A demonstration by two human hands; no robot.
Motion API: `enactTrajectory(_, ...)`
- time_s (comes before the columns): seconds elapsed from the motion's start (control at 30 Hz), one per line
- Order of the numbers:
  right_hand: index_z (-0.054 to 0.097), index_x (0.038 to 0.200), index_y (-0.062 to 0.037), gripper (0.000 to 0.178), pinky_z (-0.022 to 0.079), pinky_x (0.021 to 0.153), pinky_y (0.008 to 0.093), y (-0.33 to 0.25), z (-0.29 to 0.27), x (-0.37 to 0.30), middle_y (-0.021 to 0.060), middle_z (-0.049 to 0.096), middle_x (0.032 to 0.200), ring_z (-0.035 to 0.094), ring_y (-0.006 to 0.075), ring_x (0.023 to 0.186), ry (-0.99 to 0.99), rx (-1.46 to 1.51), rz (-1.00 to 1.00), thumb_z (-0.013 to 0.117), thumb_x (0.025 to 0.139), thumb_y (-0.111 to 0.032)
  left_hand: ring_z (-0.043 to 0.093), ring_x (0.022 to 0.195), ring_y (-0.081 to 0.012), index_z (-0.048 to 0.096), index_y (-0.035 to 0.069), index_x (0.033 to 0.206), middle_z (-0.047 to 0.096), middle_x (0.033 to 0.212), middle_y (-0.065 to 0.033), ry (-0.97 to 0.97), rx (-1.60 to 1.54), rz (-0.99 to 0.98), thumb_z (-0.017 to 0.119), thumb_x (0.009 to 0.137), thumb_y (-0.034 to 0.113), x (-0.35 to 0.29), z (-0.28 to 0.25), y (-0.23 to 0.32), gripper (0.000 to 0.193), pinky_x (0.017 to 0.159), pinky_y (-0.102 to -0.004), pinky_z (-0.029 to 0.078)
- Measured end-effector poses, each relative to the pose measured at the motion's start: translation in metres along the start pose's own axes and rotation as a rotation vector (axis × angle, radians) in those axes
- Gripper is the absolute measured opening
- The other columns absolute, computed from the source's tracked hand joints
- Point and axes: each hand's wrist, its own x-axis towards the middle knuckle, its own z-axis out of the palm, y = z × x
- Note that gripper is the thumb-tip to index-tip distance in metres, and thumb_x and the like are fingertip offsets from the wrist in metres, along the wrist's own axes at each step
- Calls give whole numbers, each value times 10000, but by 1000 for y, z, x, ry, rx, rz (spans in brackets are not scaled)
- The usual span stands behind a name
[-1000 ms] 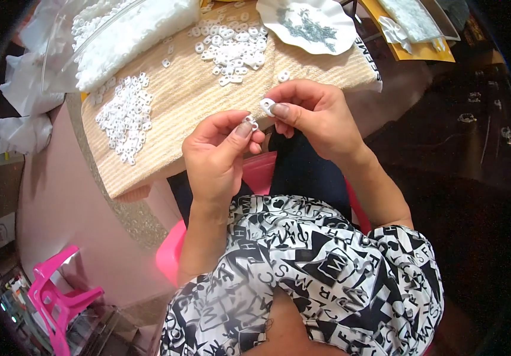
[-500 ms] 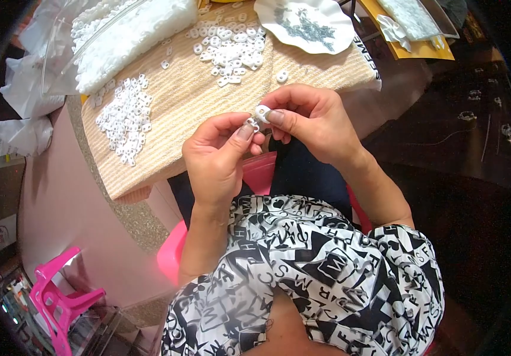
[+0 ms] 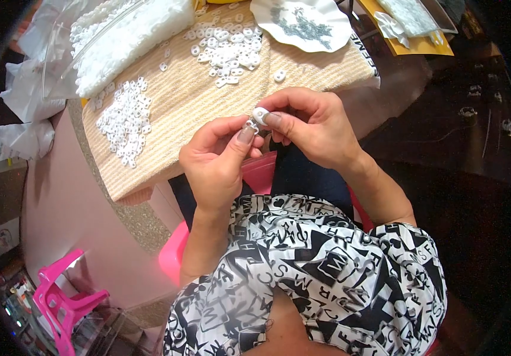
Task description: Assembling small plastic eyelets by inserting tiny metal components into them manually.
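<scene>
In front of my body, just off the near edge of the cloth-covered table, my hands meet fingertip to fingertip. My right hand (image 3: pixel 312 127) pinches a white plastic piece with a hole (image 3: pixel 260 115) between thumb and forefinger. Against it, my left hand (image 3: pixel 222 154) pinches a smaller white plastic piece (image 3: pixel 252 126), partly covered by the thumb. The two pieces touch or nearly touch; fingers hide whether they are joined. Beyond my right hand, a single white two-holed piece (image 3: pixel 279 75) lies on the striped cloth (image 3: pixel 178 113).
Piles of small white pieces (image 3: pixel 123 121) and larger two-holed pieces (image 3: pixel 228 50) lie on the cloth. A clear bag of white pieces (image 3: pixel 130 41) stands far left. A white wavy-rimmed plate (image 3: pixel 341 38) holds small dark bits. A pink stool (image 3: pixel 65 296) is on the floor, lower left.
The white piece in my right hand has tilted slightly at my fingertips. Both hands stay in nearly the same place, and the view has shifted a little.
</scene>
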Motion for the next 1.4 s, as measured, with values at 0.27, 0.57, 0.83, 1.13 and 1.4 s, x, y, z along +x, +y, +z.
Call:
enactTrajectory(0.27,549,891,53,97,476,562,204,4,7,-5,53,593,722,569,82,641,38,-19,-128,509,812,15,578,633,-116,572,-65,880,582,821,-116,-18,84,139,569,764,-64,-4,2,-2,116,539,-198,488)
enactTrajectory(0.57,574,918,49,135,459,558,181,1,4,-4,51,596,751,553,71,649,-44,158,15,561,804,-24,571,636,-114,572,-57,895,587,827,-106,-18,56,86,576,767,-47,-4,2,2,129,554,-194,479)
enactTrajectory(0.83,591,868,29,101,457,478,182,7,0,-3,42,593,688,546,60,564,-26,193,89,562,793,-32,529,766,-115,586,-40,948,562,873,-78,-192,44,213,638,738,12,6,-7,-5,223,681,-207,425)
enactTrajectory(1.13,593,795,28,47,440,444,184,1,3,-8,36,582,643,530,60,500,-5,168,109,571,767,-2,511,774,-122,602,-25,922,548,871,-90,-294,62,343,659,714,16,8,-12,-16,220,671,-202,409)
enactTrajectory(1.4,586,737,31,30,424,432,193,2,5,-10,33,570,613,526,60,491,-2,108,84,568,755,16,522,745,-128,601,-26,866,558,842,-99,-268,114,383,675,693,12,6,-12,-18,192,645,-213,424)
